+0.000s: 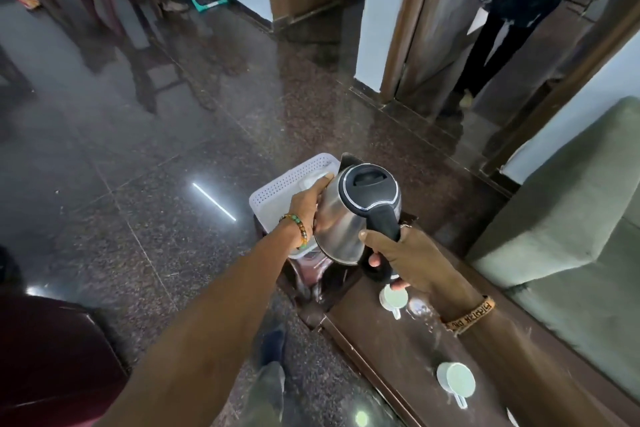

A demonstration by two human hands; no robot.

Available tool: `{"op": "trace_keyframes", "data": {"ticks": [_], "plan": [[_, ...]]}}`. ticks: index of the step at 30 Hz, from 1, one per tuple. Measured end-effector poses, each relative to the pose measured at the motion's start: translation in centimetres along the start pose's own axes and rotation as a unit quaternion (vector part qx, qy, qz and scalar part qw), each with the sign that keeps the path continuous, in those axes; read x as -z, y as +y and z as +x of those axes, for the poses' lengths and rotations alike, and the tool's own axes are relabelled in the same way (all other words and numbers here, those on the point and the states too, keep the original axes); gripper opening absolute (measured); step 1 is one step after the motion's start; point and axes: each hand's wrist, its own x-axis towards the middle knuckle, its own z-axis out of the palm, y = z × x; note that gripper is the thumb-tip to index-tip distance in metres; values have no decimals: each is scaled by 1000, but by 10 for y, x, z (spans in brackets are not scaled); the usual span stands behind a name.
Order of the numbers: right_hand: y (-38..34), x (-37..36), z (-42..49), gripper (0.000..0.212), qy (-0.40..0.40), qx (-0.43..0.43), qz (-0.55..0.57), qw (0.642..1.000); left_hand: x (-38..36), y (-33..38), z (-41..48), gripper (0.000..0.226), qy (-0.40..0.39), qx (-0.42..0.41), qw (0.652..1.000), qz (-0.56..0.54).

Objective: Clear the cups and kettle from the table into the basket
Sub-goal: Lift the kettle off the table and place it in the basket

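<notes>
Polished dark stone floor is taking up most of the view, with a dark wooden table running along the lower right beside a green sofa.

A white perforated basket is sitting just past the far end of the table; what is carrying it is mostly hidden.

The steel kettle is being held in the air between the table end and the basket, overlapping the basket's near rim.

The right hand is clenching the black handle, fingers wrapped fully round it. In my judgement it is taking the weight.

The left hand is pressing against the steel side, thumb lying along the wall. Its fingers are hidden behind the body, so whether they are curling cannot be told. This looks like a steadying contact for guiding the base down into the basket.

The kettle is tilting. Its long axis is running from the base at lower left up to the lid at upper right, with the lid facing the camera, the spout pointing away from the person and the handle turned towards them.

Two cups are waiting on the table: a far cup just under the right hand and a near cup closer to the person.
</notes>
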Motion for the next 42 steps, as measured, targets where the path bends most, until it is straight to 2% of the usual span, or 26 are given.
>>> {"op": "trace_keyframes", "data": {"ticks": [2, 8, 16, 18, 21, 23, 26, 28, 38, 42], "plan": [[-14, -18, 25, 36, -3, -3, -4, 1000, 19, 14, 20, 68, -5, 10, 1000, 12], [-44, -76, 111, 33, -10, -7, 15, 1000, 78, 49, 99, 37, -7, 58, 998, 35], [-47, -142, 212, 33, -11, -30, 11, 999, 135, 57, 191, 39, 65, 124, 989, 53], [-41, -153, 227, 38, -8, -34, -9, 999, 143, 51, 205, 35, 67, 146, 986, 43], [-32, -168, 244, 49, -7, -54, -19, 998, 149, 41, 224, 27, 78, 135, 988, 23], [-25, -174, 252, 51, -4, -65, -16, 998, 149, 37, 230, 25, 62, 124, 990, 1], [-16, -180, 263, 49, 7, -74, -35, 997, 154, 37, 233, 17, -17, 126, 992, -6], [-12, -181, 269, 51, 4, -76, -39, 996, 157, 37, 232, 16, -40, 134, 990, -14], [-2, -195, 283, 45, -15, -82, -53, 995, 172, 25, 246, 14, -47, 109, 993, -3], [2, -195, 284, 55, -23, -79, -46, 996, 175, 23, 249, 16, -44, 114, 992, -19]]}}
